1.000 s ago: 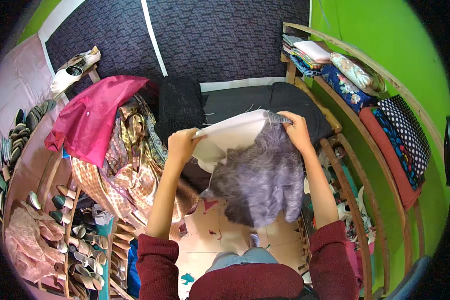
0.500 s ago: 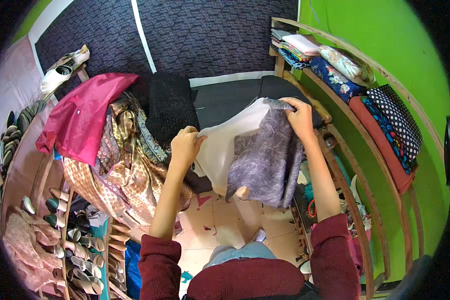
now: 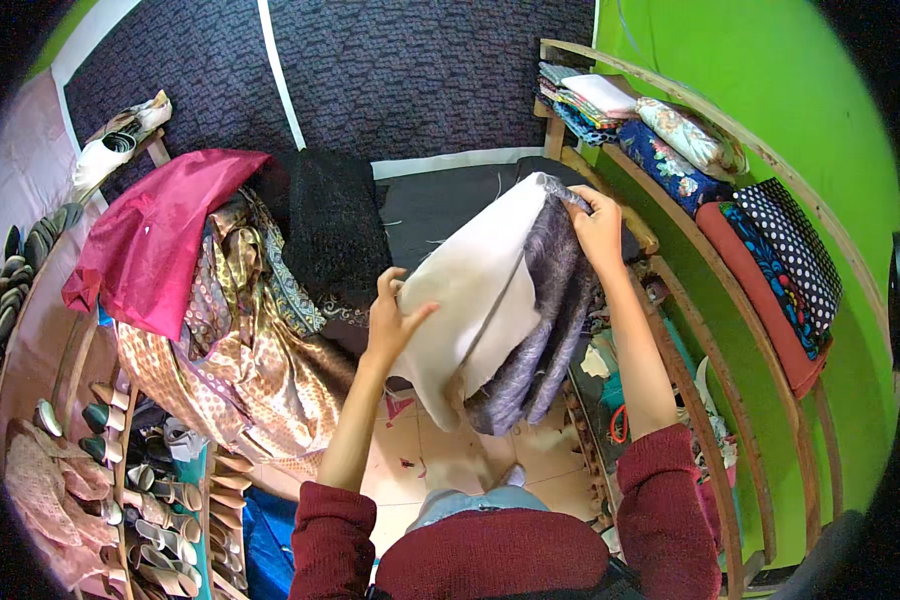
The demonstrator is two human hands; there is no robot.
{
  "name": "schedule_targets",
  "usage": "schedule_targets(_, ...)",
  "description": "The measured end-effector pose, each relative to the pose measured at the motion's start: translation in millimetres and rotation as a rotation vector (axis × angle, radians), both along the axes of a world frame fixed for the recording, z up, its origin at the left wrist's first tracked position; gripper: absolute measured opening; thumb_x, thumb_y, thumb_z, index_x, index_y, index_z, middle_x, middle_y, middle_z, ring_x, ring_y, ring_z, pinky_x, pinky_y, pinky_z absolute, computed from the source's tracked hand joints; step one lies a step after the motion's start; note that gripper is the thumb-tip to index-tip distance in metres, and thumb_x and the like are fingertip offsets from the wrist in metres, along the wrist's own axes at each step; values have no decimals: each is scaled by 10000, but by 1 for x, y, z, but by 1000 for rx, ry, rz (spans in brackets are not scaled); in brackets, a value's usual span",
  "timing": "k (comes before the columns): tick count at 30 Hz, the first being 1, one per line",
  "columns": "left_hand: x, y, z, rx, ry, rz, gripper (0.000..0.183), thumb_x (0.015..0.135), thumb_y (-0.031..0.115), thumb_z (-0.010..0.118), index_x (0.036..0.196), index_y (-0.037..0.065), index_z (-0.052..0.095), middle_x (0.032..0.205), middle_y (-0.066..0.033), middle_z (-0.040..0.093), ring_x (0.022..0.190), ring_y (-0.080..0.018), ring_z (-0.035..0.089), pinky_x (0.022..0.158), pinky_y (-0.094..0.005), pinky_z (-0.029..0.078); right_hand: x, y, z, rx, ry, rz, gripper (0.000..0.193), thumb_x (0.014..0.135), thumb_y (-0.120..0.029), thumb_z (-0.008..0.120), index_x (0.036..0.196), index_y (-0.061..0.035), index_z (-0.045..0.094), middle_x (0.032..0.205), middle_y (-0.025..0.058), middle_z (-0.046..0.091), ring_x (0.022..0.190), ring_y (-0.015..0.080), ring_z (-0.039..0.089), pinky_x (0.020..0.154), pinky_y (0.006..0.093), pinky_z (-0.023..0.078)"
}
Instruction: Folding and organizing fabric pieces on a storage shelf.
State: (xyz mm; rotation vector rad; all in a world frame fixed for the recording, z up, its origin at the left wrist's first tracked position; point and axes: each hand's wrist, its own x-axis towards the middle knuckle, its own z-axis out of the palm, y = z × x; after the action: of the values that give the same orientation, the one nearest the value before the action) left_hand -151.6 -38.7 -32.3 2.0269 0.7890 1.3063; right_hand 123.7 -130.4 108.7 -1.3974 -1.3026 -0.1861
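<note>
My right hand pinches the upper right corner of a fabric piece, which hangs down over the floor. One face of the fabric is plain white; the other is a purple-grey textured side that falls in folds on the right. At the fabric's left edge, my left hand has its thumb and fingers spread apart, the thumb lying over the white face. Left of that hand is a heap with shiny gold patterned cloth and a magenta cloth on top.
Black lacy cloth and a dark padded seat are behind the fabric. On the right, a wooden rack carries folded fabrics. Shoes fill the lower left rack. Scraps lie on the tiled floor.
My left hand has loosened its pinch and moved slightly down and right, its fingers spreading. The fabric has swung so that more of the white face shows.
</note>
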Motion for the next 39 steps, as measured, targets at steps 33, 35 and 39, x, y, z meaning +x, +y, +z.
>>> schedule_targets(33, 41, -46, -4, -549, -376, -239, 336, 874, 262, 570, 612, 56, 529, 612, 101, 389, 590, -11, 309, 507, -221, 231, -59, -14, -69, 41, -13, 196, 318, 736, -70, 607, 1044, -9, 557, 997, 118, 625, 844, 206, 607, 727, 291, 466)
schedule_targets(35, 34, -38, 2, -565, -388, -204, 335, 871, 264, 577, 608, 61, 533, 607, 104, 393, 581, -7, 310, 501, -218, 231, -103, -28, -85, -6, 11, 138, 228, 728, -105, 637, 919, -9, 560, 923, 121, 622, 803, 223, 611, 679, 305, 469)
schedule_targets(39, 42, -46, 35, -619, -458, -237, 355, 865, 283, 592, 570, 107, 499, 553, 108, 393, 508, 3, 289, 452, -212, 201, -144, -59, -125, -361, 172, 97, 234, 701, -150, 706, 781, 8, 553, 645, 66, 598, 547, 126, 561, 522, 260, 451)
